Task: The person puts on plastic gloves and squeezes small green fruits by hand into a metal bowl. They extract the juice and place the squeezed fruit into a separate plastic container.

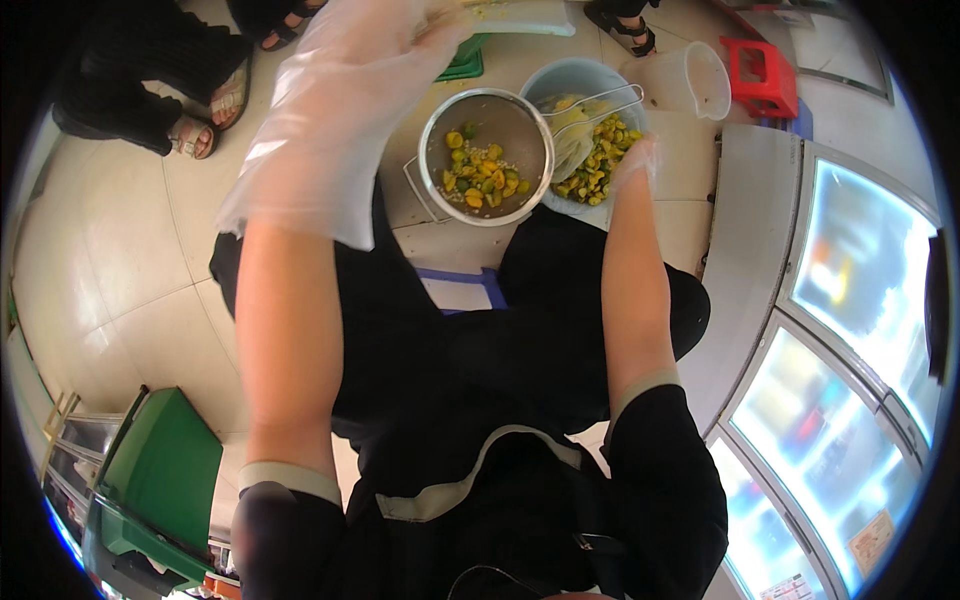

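Observation:
My left hand [424, 34], in a loose clear plastic glove, is stretched forward beside a pale tray [525, 18] at the top edge. Its fingers are blurred and partly cut off, so their grip is unclear. My right hand [636, 161], also gloved, is at the right rim of a grey-blue bucket [541, 81]; its fingers are mostly hidden. Inside the bucket lie many squeezed yellow-green citrus pieces [600, 161] and a crumpled clear plastic bag [574, 142]. Left of it, a round metal mesh strainer [486, 94] holds cut citrus pieces [487, 176] and pale seeds.
A translucent plastic jug [679, 79] and a red plastic stool [763, 79] are beyond the bucket. Lit glass-door coolers [817, 420] line the right side. A green bin [161, 465] is at lower left. Other people's sandalled feet [195, 135] are on the tiled floor [120, 247].

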{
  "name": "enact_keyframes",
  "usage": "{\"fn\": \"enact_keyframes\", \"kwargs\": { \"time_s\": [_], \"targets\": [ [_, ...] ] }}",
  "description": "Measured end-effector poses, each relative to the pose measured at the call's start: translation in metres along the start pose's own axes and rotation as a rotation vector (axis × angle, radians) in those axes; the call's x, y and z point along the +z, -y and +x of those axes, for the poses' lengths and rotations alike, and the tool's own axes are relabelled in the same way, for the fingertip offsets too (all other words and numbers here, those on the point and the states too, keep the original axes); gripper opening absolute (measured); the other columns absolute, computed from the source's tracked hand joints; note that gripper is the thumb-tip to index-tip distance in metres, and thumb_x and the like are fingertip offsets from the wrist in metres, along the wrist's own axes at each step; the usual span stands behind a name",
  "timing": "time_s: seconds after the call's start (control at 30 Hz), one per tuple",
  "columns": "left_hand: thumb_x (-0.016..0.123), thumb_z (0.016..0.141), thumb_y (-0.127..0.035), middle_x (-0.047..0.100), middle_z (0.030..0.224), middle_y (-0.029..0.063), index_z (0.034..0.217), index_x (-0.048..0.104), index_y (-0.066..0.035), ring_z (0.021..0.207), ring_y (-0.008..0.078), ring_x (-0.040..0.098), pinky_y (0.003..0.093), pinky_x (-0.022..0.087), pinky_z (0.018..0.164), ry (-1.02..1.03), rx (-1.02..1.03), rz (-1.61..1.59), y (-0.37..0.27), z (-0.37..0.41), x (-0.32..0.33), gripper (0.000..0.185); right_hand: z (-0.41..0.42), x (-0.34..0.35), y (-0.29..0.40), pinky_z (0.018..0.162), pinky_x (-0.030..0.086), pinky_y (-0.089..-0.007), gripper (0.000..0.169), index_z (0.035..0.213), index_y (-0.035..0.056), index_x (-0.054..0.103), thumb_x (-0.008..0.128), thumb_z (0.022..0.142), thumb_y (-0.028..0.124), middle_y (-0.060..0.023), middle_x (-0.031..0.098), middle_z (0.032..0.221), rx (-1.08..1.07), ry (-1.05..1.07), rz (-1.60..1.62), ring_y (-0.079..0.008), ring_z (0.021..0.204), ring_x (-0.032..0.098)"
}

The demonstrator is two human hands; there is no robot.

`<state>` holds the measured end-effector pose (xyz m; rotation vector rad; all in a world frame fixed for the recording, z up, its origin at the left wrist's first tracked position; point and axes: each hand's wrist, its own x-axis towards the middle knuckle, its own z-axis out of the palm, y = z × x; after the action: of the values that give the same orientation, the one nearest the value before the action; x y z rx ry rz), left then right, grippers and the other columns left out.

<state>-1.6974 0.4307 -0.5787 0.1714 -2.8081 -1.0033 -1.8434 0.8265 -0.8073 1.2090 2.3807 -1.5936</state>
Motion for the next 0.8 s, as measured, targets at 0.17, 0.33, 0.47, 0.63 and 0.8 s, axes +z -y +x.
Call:
{"fn": "enact_keyframes", "kwargs": {
  "time_s": [0.17,0.33,0.47,0.63,0.8],
  "targets": [
    [0.073,0.101,-0.024,0.074,0.091,0.0138,0.112,0.079,-0.001,0.084,0.0240,0.068,0.0357,0.053,0.080,-0.013,-0.068,-0.085,0.004,0.006,0.011,0.027,0.048,0.005,-0.015,0.101,0.054,-0.0470,0.068,0.153,0.0008,0.057,0.050,0.109,0.052,-0.0155,0.064,0.149,-0.049,0.200,-0.400,-0.0362,0.127,0.065],
    [0.074,0.099,-0.024,0.070,0.088,0.0138,0.112,0.079,-0.001,0.083,0.0255,0.064,0.0373,0.052,0.078,-0.206,-0.072,-0.104,-0.003,-0.006,0.017,0.027,0.012,-0.005,0.010,0.101,0.053,-0.0448,0.068,0.149,-0.0009,0.061,0.052,0.110,0.054,-0.0131,0.067,0.147,0.098,0.266,-0.122,-0.0339,0.127,0.065],
    [0.077,0.094,-0.022,0.069,0.097,0.0206,0.107,0.078,-0.003,0.096,0.0386,0.067,0.0463,0.052,0.084,-0.185,-0.021,-0.114,0.005,-0.008,0.008,0.023,-0.099,-0.021,0.042,0.100,0.054,-0.0446,0.057,0.139,0.0007,0.068,0.059,0.107,0.048,-0.0139,0.073,0.136,-0.240,0.429,-0.444,-0.0318,0.123,0.068],
    [0.077,0.093,-0.022,0.069,0.095,0.0201,0.107,0.078,-0.002,0.096,0.0384,0.067,0.0463,0.052,0.085,-0.223,0.130,-0.048,0.017,-0.011,0.008,0.024,-0.201,0.025,-0.015,0.104,0.053,-0.0498,0.051,0.136,0.0093,0.067,0.070,0.099,0.044,-0.0188,0.067,0.135,-1.152,0.644,-0.806,-0.0389,0.121,0.065],
    [0.079,0.094,-0.021,0.070,0.089,0.0180,0.107,0.078,-0.002,0.088,0.0348,0.068,0.0438,0.053,0.078,-0.167,0.202,0.054,0.024,-0.018,-0.006,0.024,-0.219,0.058,-0.033,0.102,0.054,-0.0518,0.056,0.139,0.0104,0.064,0.071,0.097,0.046,-0.0185,0.061,0.139,-1.270,0.605,-0.874,-0.0398,0.124,0.063]
  ]
}}
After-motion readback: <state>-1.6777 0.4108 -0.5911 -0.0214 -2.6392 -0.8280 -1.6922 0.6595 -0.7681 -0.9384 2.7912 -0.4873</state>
